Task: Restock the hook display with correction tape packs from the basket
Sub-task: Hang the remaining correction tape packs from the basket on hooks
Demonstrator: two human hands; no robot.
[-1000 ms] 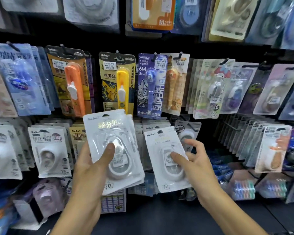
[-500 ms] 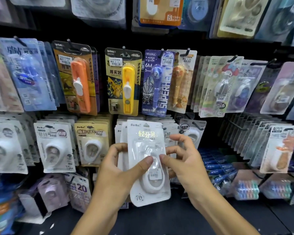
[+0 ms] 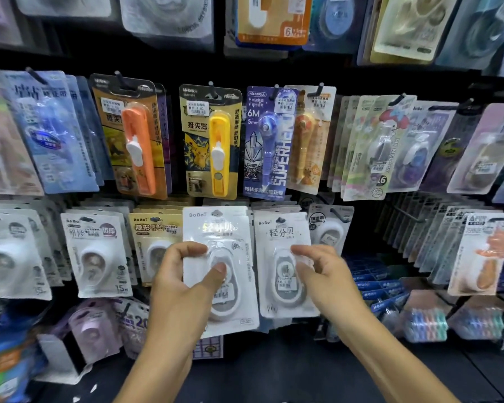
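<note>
My left hand (image 3: 186, 283) grips a small stack of white correction tape packs (image 3: 220, 228) from the left, thumb across the front blister. The stack is held up against the lower row of the hook display (image 3: 402, 213). To its right a single white pack (image 3: 277, 237) of the same kind hangs level with that row, its top at a hook. My right hand (image 3: 323, 274) has its index finger and thumb curled onto that pack's blister at the right side. The basket is out of view.
Similar white and yellow packs (image 3: 96, 251) fill the hooks to the left. Orange, yellow and purple carded items (image 3: 213, 141) hang in the row above. Bare hook rods (image 3: 341, 216) stick out on the right, above blue boxes (image 3: 373, 283) and a dark shelf (image 3: 274, 373).
Both hands were together on the stack half a second ago. Now my right hand has drawn one pack off to the right, up at hook level, and my left has raised the stack.
</note>
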